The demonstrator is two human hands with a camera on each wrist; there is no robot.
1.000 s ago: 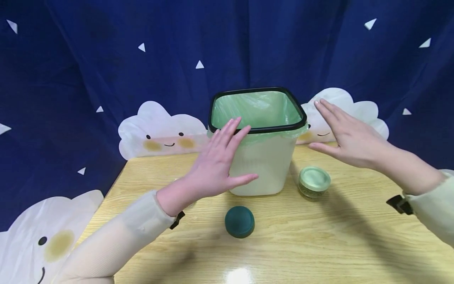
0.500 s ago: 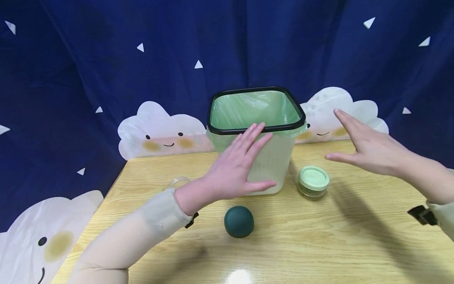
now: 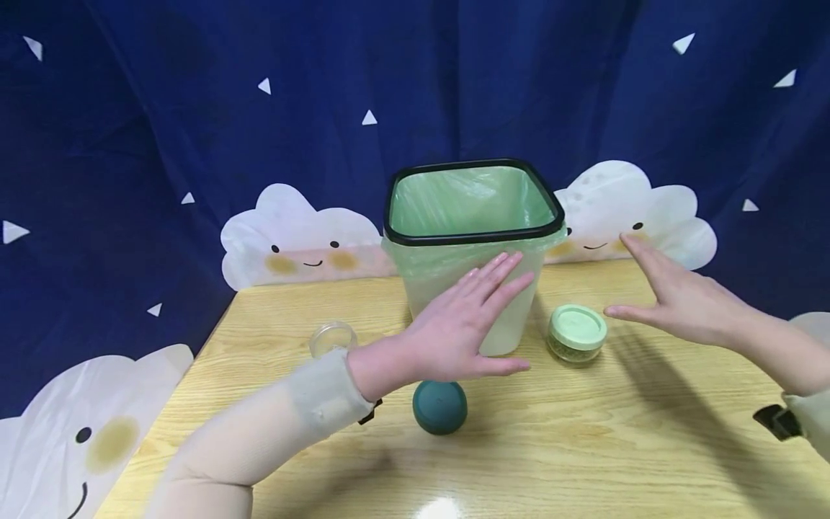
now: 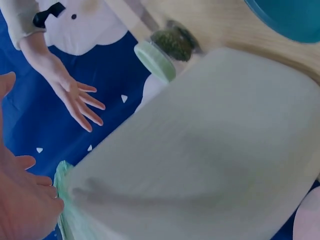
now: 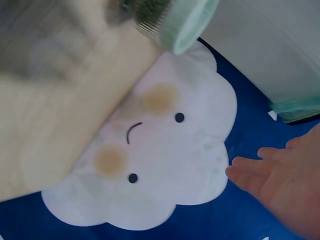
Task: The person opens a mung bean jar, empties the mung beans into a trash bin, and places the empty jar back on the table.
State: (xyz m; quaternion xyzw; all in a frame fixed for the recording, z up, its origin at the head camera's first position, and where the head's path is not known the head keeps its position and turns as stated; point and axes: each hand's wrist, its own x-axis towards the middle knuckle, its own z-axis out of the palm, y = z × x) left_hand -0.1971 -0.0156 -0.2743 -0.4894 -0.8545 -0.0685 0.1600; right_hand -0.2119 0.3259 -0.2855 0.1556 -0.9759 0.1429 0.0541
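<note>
**Both hands draw right and lower, away from the bin's mouth**

Since a second ago, the left hand (image 3: 457, 331) has slid down and right, its fingertips now below the rim (image 3: 480, 237) of the bin (image 4: 200, 135). The right hand (image 3: 687, 295) has also shifted right and lower, over the table's (image 3: 551, 432) far right part.

The bin stands near the far edge. Its liner (image 3: 473, 198) folds outward beneath the black rim, which probably pins it so that it keeps its shape. The jar (image 3: 576, 334) stands just right of the bin, its lid on, likely to keep the dark green contents in. The teal dome (image 3: 440, 409) sits in front of the bin, and the clear dish (image 3: 333, 337) lies toward the far left corner.

Both hands hold nothing: fingers stretched, thumbs spread apart. Whether the left fingers touch the bin I cannot tell.

Bin, jar and dome keep their places; more of the dish shows now, as the left arm covers less of it.
</note>
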